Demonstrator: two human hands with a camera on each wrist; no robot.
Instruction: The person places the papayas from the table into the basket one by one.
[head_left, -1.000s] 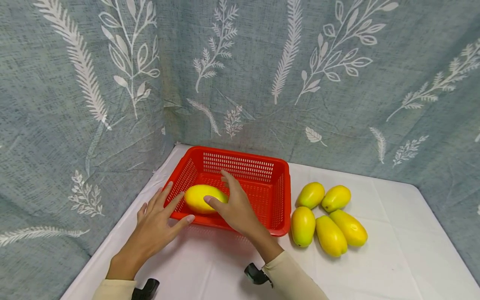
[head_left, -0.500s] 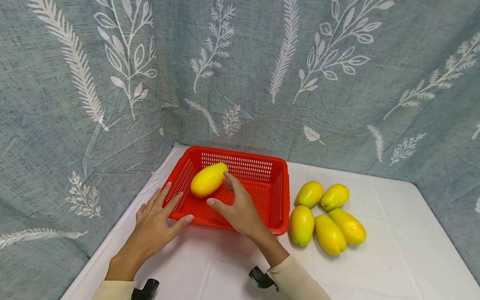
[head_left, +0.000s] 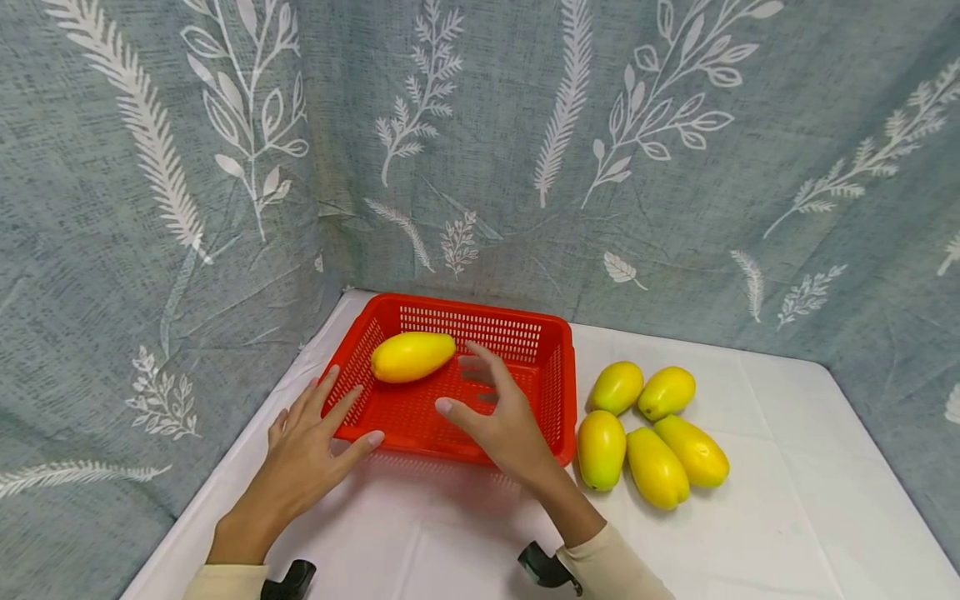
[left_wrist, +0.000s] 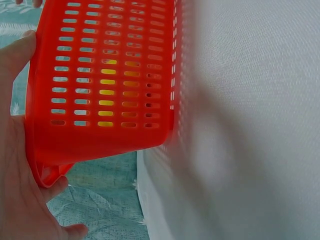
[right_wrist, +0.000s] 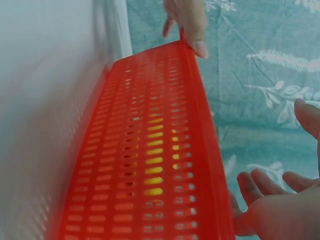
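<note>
In the head view, a yellow papaya (head_left: pixel 413 357) lies on its side in the red plastic basket (head_left: pixel 553 321), near the left and back walls. My left hand (head_left: pixel 303 454) rests on the basket's front left corner, fingers spread and mostly straight. The left wrist view shows the thumb touching the rim (left_wrist: pixel 34 100). My right hand (head_left: pixel 506 417) hovers over the right part of the basket, apart from the papaya, its fingers loosely bent and holding nothing. Through the slots in the right wrist view, yellow parts of the papaya (right_wrist: pixel 154 159) show.
Several more yellow-green papayas (head_left: pixel 657 468) lie grouped on the white cloth (head_left: pixel 810 483), right of the basket. A blue-grey curtain (head_left: pixel 495 125) with white leaf prints hangs behind and at the sides of the table.
The papaya has moved from the basket's front toward its back left and turned to lie more sideways. My right hand has drawn away to the right; the left hand stays at the corner.
</note>
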